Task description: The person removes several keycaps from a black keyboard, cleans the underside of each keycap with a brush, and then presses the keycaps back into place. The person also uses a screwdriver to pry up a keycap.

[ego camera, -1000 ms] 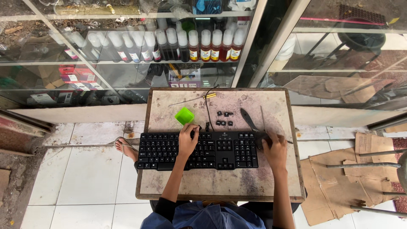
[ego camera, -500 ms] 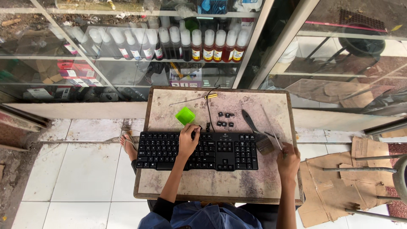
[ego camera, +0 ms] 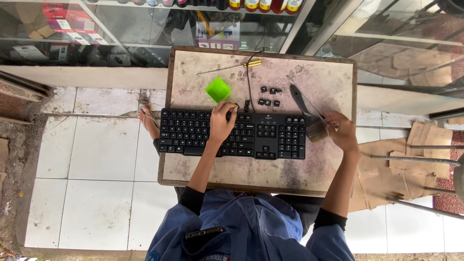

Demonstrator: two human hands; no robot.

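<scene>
A black keyboard [ego camera: 232, 139] lies flat across a worn table, 1 key gap showing near its middle. A flat paintbrush [ego camera: 316, 128] with pale bristles rests tilted just beside the keyboard's right end, handle pointing away.

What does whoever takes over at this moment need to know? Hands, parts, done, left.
Left hand: resting on the black keyboard, fingers at its upper edge, holding nothing that shows.
Right hand: gripping a paintbrush by the ferrule, bristles just off the keyboard's right end, handle pointing away up the table.
Parts: keyboard lies across the small worn table. Loose black keycaps lie beyond it, a green square cup to their left, a yellow-handled screwdriver at the far edge.
Done: several keycaps are off.
Left: probably brushing the keyboard and refitting the caps; from this height I cannot tell which sockets are empty.
</scene>
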